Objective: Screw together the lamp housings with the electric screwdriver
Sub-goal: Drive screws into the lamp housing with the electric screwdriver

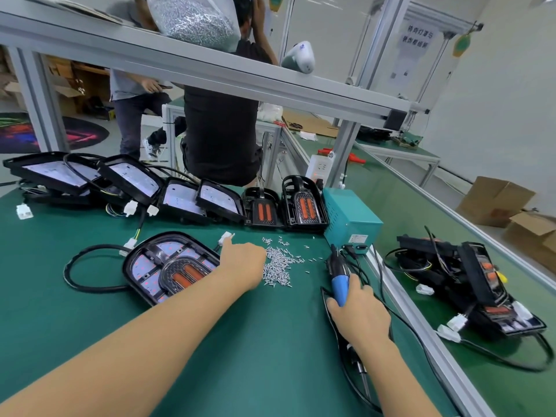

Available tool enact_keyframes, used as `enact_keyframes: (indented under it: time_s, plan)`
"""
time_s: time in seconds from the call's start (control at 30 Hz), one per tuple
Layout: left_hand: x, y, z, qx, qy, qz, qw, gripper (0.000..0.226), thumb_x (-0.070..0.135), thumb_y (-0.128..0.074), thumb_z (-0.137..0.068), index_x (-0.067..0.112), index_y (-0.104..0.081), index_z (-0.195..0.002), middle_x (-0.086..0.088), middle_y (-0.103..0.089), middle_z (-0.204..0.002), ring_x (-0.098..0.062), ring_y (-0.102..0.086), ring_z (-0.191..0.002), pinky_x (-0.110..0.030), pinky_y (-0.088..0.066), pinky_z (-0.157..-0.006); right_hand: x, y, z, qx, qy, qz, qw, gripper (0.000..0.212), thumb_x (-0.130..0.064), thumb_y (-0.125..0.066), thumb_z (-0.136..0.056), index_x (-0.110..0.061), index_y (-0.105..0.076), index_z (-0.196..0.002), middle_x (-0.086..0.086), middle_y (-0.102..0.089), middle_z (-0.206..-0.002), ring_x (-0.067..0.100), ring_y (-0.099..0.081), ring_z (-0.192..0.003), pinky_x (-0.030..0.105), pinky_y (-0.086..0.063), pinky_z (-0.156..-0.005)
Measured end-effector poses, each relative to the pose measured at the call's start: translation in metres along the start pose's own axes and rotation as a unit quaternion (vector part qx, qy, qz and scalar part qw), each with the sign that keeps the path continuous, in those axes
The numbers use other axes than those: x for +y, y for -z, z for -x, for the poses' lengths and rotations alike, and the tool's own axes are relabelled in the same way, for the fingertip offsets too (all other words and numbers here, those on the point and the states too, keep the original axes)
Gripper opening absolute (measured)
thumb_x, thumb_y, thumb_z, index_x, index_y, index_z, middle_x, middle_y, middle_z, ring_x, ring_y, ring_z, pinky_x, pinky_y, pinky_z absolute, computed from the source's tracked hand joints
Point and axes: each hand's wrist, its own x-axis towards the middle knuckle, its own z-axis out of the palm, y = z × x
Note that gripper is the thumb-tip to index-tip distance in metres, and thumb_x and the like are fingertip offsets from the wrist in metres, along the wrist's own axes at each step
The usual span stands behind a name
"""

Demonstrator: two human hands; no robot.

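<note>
While right hand (359, 311) is gripping blue electric screwdriver (340, 284) at 4 o'clock, fingers curled round barrel, bit end lying toward 6 o'clock, left hand (243, 263) is reaching into loose screw pile (279, 263) at centre of green mat (210, 341); fingertips hidden behind hand, grasp impossible to judge. Lamp housing (171, 269) lying flat at 9 o'clock of pile, just beside left wrist. Step likely in hand: picking screw. Next move calling for seating screw in housing hole, bringing driver bit over, keeping it upright.

Left hand (242, 260) outstretched; right hand (359, 314) fingers curled, gripping.
</note>
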Motion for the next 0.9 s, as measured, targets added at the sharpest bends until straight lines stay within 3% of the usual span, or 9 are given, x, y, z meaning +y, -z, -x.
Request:
enact_keyframes:
  time_s: [0.1, 0.17, 0.3, 0.4, 0.5, 0.63, 0.9]
  plan:
    - [-0.014, 0.013, -0.005, -0.021, 0.055, 0.126, 0.99, 0.017, 0.002, -0.052, -0.08, 0.016, -0.061, -0.078, -0.001, -0.065, -0.081, -0.023, -0.055, -0.084, -0.04, -0.027, -0.095, 0.003, -0.004, -0.001, -0.003, -0.001, -0.035, 0.999, 0.067, -0.046, -0.049, -0.094, -0.014, -0.021, -0.147, 0.009, -0.05, -0.126, 0.027, -0.057, -0.098, 0.031, -0.037, -0.067]
    - [-0.026, 0.023, -0.008, -0.038, 0.089, 0.186, 0.978, 0.018, 0.002, -0.053, -0.082, 0.016, -0.063, -0.087, -0.004, -0.069, -0.1, -0.025, -0.058, -0.097, -0.04, -0.027, -0.101, 0.003, -0.007, -0.002, -0.007, -0.009, -0.048, 0.999, 0.073, -0.045, -0.051, -0.094, -0.01, -0.017, -0.148, 0.01, -0.048, -0.13, 0.027, -0.058, -0.102, 0.03, -0.037, -0.067]
    - [-0.034, 0.024, -0.009, -0.089, 0.083, 0.166, 0.979, 0.008, 0.007, -0.061, -0.078, 0.013, -0.064, -0.082, -0.002, -0.071, -0.1, -0.024, -0.059, -0.097, -0.047, -0.021, -0.109, 0.002, -0.01, -0.006, -0.003, -0.017, -0.042, 0.999, 0.067, -0.047, -0.051, -0.094, -0.007, -0.026, -0.142, 0.008, -0.049, -0.128, 0.025, -0.057, -0.096, 0.029, -0.038, -0.065]
    - [-0.025, 0.012, -0.01, -0.11, 0.065, 0.13, 0.983, 0.02, 0.02, -0.074, -0.073, 0.015, -0.072, -0.092, 0.002, -0.071, -0.099, -0.02, -0.055, -0.107, -0.045, -0.023, -0.105, 0.002, -0.011, -0.007, -0.002, -0.019, -0.04, 0.999, 0.064, -0.047, -0.051, -0.094, -0.008, -0.028, -0.14, 0.008, -0.049, -0.127, 0.025, -0.057, -0.097, 0.03, -0.037, -0.065]
    - [-0.017, 0.007, -0.012, -0.092, 0.049, 0.092, 0.99, 0.012, 0.021, -0.075, -0.07, 0.018, -0.064, -0.074, 0.003, -0.068, -0.083, -0.019, -0.059, -0.091, -0.041, -0.026, -0.096, 0.003, -0.012, -0.007, 0.003, -0.019, -0.042, 0.999, 0.063, -0.046, -0.051, -0.094, -0.008, -0.028, -0.139, 0.007, -0.048, -0.128, 0.026, -0.058, -0.099, 0.03, -0.036, -0.066]
    - [-0.01, 0.008, -0.016, -0.079, 0.052, 0.048, 0.994, 0.036, 0.018, -0.073, -0.072, 0.018, -0.039, -0.06, 0.004, -0.044, -0.058, -0.016, -0.039, -0.058, -0.039, -0.024, -0.086, 0.003, -0.012, -0.007, 0.007, -0.018, -0.042, 0.999, 0.063, -0.047, -0.05, -0.094, -0.008, -0.028, -0.139, 0.007, -0.049, -0.127, 0.025, -0.057, -0.096, 0.03, -0.037, -0.066]
    - [-0.002, 0.006, -0.014, -0.054, 0.046, 0.003, 0.997, 0.03, 0.001, -0.056, -0.081, 0.017, -0.035, -0.065, 0.001, -0.04, -0.062, -0.015, -0.035, -0.055, -0.041, -0.024, -0.103, 0.004, -0.012, -0.006, 0.009, -0.013, -0.038, 0.999, 0.065, -0.048, -0.049, -0.095, -0.008, -0.027, -0.141, 0.006, -0.048, -0.128, 0.024, -0.056, -0.094, 0.029, -0.037, -0.066]
